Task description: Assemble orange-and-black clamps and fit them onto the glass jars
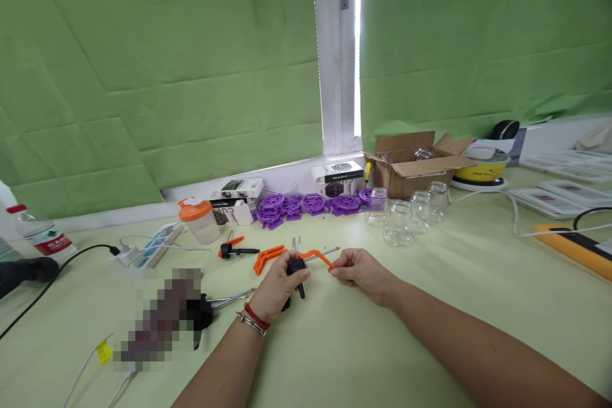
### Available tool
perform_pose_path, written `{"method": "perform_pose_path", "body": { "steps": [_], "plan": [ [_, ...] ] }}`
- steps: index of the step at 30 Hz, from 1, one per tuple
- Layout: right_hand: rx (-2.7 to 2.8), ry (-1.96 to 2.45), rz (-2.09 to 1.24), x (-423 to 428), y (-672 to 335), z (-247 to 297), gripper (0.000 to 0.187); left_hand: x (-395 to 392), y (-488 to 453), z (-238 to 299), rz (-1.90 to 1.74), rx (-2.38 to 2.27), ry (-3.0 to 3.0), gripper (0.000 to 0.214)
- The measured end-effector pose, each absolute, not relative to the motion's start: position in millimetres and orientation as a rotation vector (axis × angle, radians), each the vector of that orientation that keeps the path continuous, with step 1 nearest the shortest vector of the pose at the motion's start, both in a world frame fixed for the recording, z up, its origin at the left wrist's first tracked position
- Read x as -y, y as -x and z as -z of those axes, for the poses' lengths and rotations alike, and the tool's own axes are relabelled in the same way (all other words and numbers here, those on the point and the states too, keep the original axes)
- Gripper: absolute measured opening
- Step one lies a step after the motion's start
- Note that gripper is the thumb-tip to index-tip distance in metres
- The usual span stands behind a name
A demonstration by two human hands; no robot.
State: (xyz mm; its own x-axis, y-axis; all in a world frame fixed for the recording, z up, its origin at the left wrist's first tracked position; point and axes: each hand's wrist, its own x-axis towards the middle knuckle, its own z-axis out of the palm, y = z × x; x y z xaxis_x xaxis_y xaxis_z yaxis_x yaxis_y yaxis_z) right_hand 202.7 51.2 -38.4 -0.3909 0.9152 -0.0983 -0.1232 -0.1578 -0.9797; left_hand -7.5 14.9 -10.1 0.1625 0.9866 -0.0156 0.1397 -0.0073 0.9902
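Note:
My left hand (277,287) is closed around a black plastic part (296,266) with a short black handle pointing down and thin metal rods sticking out. With its fingertips, my right hand (361,273) pinches the near end of a bent orange plastic strip (319,256). The strip's other end meets the black part in my left hand; whether they are joined I cannot tell. Just beyond my left hand lie more orange plastic strips (266,259). A similar black part (238,250) with an orange piece rests farther left. Another black part with metal rods (232,298) lies left of my wrist.
Purple plastic pieces (313,204) lie along the wall between printed boxes (338,172) and upturned glass jars (399,220). An open cardboard box (415,172) stands behind the jars. At left are an orange-lidded shaker (199,222), a power strip (160,245) and cables. A pixelated patch hides something.

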Motion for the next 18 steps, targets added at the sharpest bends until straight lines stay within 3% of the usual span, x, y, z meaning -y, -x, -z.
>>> {"method": "perform_pose_path", "body": {
  "steps": [18],
  "plan": [
    [1.314,0.933,-1.730,-45.7,-201.8,34.7,0.029,-8.3,0.3,3.3,-1.008,-1.190,-1.431,0.048]
  ]
}}
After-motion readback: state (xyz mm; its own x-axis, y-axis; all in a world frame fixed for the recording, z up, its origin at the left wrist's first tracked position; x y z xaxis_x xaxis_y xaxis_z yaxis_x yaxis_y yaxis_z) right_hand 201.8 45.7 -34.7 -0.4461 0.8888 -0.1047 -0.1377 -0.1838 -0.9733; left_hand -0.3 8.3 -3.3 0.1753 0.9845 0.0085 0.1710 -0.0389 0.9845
